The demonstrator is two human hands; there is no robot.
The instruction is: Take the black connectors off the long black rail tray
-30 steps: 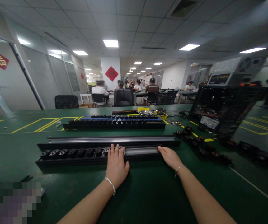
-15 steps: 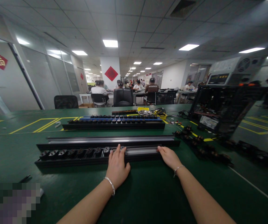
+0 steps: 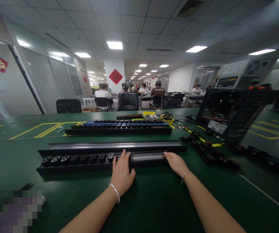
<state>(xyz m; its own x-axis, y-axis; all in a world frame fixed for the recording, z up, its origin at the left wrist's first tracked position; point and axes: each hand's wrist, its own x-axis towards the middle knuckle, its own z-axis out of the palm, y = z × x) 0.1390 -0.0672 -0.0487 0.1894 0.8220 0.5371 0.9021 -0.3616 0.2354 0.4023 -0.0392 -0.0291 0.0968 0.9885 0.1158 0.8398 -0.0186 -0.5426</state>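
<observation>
The near rail is a long black track lying sideways across the green desk, right in front of the person. Its left half is filled with a row of small black socket modules. Its right half is just bare shiny channel.

The left hand lies flat and palm down over the rail's front edge, about mid-length. The fingers are stretched out and a bit spread, with the tips landing in the channel right beside the last module. It isn't gripping anything, just pressing or resting. The right hand is at the rail's right end with the fingers bent onto it. It's touching for sure, but I can't tell if it's actually clamped on or only resting there. Both forearms come up from the bottom edge, angled in toward the rail, and each wrist has a thin bracelet.

Just behind the rail is a second rail lying parallel with nothing in its channel. Further back is a third strip, fully loaded with modules. Right of the rail, a bunch of loose modules trails off across the desk. Beyond those is an open computer case. Way behind the rail, past the desk's far edge, are an office chair and people sitting at tables.
</observation>
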